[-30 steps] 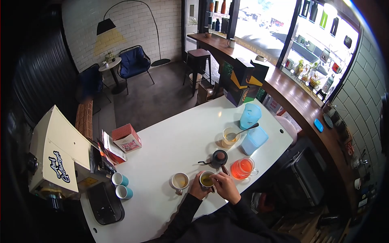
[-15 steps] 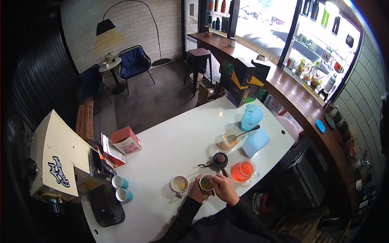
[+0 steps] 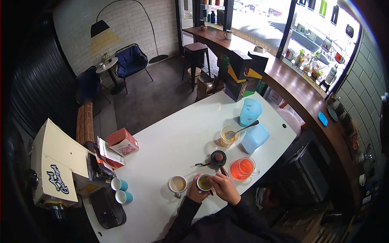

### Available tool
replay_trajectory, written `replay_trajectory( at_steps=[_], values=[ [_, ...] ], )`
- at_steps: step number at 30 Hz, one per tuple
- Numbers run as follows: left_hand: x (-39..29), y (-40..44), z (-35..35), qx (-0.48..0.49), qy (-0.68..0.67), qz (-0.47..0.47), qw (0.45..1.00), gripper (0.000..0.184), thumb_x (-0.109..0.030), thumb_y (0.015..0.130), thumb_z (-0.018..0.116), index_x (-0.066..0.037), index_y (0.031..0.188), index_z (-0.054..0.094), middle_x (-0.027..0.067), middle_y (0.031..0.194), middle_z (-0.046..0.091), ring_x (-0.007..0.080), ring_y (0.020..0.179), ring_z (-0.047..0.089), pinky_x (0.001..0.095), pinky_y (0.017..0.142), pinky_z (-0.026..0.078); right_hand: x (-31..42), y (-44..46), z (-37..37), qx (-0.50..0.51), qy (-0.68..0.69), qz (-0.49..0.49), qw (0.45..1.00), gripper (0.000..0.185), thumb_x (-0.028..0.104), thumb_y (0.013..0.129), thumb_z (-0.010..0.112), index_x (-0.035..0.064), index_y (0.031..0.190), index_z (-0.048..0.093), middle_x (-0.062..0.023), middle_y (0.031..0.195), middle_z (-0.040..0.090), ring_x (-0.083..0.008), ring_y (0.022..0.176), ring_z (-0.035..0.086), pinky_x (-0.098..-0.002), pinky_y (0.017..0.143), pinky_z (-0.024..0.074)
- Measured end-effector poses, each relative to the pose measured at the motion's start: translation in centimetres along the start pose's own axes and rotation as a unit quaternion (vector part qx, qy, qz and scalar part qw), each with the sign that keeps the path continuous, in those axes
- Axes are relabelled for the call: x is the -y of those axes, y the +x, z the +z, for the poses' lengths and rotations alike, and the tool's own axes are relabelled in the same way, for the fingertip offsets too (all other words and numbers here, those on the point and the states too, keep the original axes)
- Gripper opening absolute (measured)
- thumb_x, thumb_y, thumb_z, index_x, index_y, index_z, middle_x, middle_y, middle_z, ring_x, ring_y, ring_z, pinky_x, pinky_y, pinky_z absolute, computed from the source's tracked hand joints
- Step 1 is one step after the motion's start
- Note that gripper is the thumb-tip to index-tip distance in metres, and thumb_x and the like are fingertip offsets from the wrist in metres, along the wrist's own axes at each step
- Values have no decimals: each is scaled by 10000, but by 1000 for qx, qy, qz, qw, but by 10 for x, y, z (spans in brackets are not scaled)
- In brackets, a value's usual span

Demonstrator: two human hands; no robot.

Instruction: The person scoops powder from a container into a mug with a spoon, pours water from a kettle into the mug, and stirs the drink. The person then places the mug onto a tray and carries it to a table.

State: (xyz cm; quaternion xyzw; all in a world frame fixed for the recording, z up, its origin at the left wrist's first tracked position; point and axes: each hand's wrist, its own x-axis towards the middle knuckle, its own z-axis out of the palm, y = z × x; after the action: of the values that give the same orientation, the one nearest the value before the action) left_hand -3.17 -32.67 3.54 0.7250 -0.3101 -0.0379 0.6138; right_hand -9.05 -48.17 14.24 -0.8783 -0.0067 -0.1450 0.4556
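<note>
Cradling the cup of yellow-green liquid (image 3: 204, 185) just on the person's side of the dark pot (image 3: 218, 159), the left hand (image 3: 196, 192) is clamped on the cup's outer wall, probably to steady it. The right hand (image 3: 225, 189), also on the person's side of the dark pot, is poised over the cup's rim with its fingers drawn together; whether they pinch anything, I cannot tell (the knuckles hide the tips). A pale cup (image 3: 177, 184) stands left of the dark pot, seemingly set aside yet within reach. Right of the pot is a jar of red drink (image 3: 242, 169), handle turned outward, perhaps for easy gripping. Beyond the pot, a spoon (image 3: 245, 127) leans in a clear cup (image 3: 227, 141), whose rim seems to prop it off the surface (image 3: 162, 150).
</note>
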Motion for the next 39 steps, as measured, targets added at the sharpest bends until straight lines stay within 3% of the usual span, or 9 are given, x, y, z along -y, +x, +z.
replay_trajectory(
  at_steps=[12,22,31,38,39],
  values=[
    [-5,2,-1,0,-13,3,1000,900,-134,626,904,-27,1355,388,155,1237,558,296,1151,593,389,965,493,5,0,-4,-43,11,-35,998,129,20,875,642,9,994,692,-121,779,596,-277,673,598,-361,596,461],
    [2,-2,0,10,-25,-20,999,916,-94,615,895,-39,1367,376,145,1228,562,290,1135,607,387,951,503,16,-11,-2,-76,26,-12,997,133,-9,880,643,-8,1002,694,-99,755,574,-195,588,544,-314,546,427],
    [13,-5,3,7,-31,-28,999,913,-53,614,873,-38,1373,367,155,1253,535,294,1165,588,377,977,494,21,-24,-3,-90,37,16,995,145,-17,895,633,-22,1027,691,-90,767,581,-157,603,551,-288,555,434],
    [12,-8,1,9,-15,-36,999,939,-61,604,877,-40,1387,361,152,1260,539,288,1166,587,371,971,497,22,-21,2,-84,47,29,995,149,-19,902,620,-16,1031,694,-89,776,591,-148,611,560,-285,560,442],
    [11,-7,1,13,-25,-41,999,945,-69,598,882,-40,1386,362,152,1259,542,286,1162,588,368,968,498,22,-19,3,-79,51,37,995,135,10,907,626,-9,1022,694,-105,779,598,-188,621,573,-309,578,454]
  ],
)
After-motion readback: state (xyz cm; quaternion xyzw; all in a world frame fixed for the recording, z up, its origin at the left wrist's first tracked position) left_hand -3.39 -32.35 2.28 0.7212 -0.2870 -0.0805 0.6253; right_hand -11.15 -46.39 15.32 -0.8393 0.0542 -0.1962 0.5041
